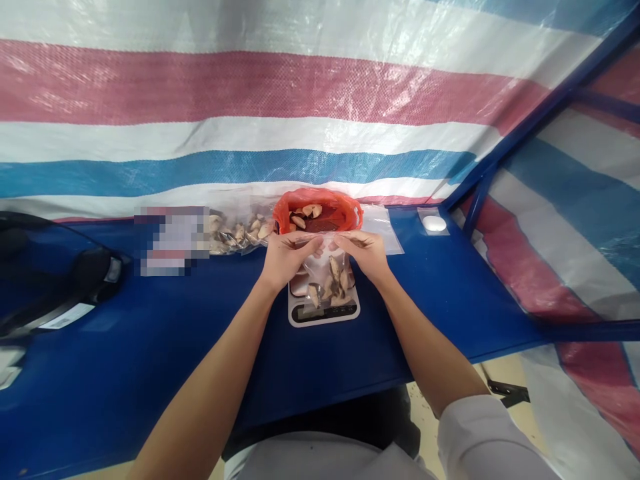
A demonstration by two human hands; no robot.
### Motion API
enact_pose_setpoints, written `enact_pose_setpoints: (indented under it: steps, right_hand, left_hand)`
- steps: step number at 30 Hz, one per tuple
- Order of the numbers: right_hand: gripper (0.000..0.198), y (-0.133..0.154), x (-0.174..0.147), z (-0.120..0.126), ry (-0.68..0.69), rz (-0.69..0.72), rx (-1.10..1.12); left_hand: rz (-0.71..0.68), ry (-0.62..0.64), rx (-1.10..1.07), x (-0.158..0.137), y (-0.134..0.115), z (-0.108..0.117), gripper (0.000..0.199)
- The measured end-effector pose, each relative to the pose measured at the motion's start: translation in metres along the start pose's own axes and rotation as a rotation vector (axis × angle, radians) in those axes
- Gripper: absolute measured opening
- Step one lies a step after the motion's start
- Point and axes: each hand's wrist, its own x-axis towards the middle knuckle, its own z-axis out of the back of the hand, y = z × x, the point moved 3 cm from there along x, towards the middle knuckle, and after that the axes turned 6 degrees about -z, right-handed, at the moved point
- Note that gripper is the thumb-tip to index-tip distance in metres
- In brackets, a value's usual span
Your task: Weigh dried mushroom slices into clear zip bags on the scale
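Both hands pinch the mouth of a clear bag: the left hand (293, 257) grasps one top corner and the right hand (367, 253) the other, thumbs turned in toward each other along the edge. The clear bag (325, 270) hangs directly over the white scale (354, 311), with several pale, dark-edged dried pieces (343, 283) gathered in its lower part; whether its bottom touches the scale cannot be told. The scale's dark display strip (311, 311) lies along the side nearest the person, its reading too small to make out.

Just behind the scale stands an open red plastic bag (320, 195) with a few more such pieces inside. Behind and to the left of the scale lie filled clear bags (240, 233) of similar pieces, and farther left of it a blurred-out item (173, 240). Behind and to the right of the scale lies a flat pale plastic sheet (390, 233); well to the right of it sits a white rounded object (435, 223). A black object (97, 273) rests far left of the scale on the same blue table (450, 293). A striped sheet (300, 87) hangs beyond the scale.
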Motion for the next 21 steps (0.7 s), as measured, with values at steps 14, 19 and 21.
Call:
enact_pose_setpoints:
  steps: [14, 19, 21]
  right_hand:
    - [0.033, -0.0035, 0.0011, -0.0029, -0.034, -0.034, 0.001]
    - [0.028, 0.0008, 0.0006, -0.0034, -0.073, 0.010, -0.051]
    - [0.029, 0.0034, 0.0003, -0.0024, -0.073, 0.027, -0.035]
  left_hand:
    - [-0.028, -0.019, 0.059, 0.0014, -0.0023, -0.0013, 0.024]
    - [-0.017, -0.023, 0.054, 0.0015, 0.0011, -0.0006, 0.028]
    - [-0.007, -0.022, 0.045, 0.0018, 0.0024, 0.0008, 0.029]
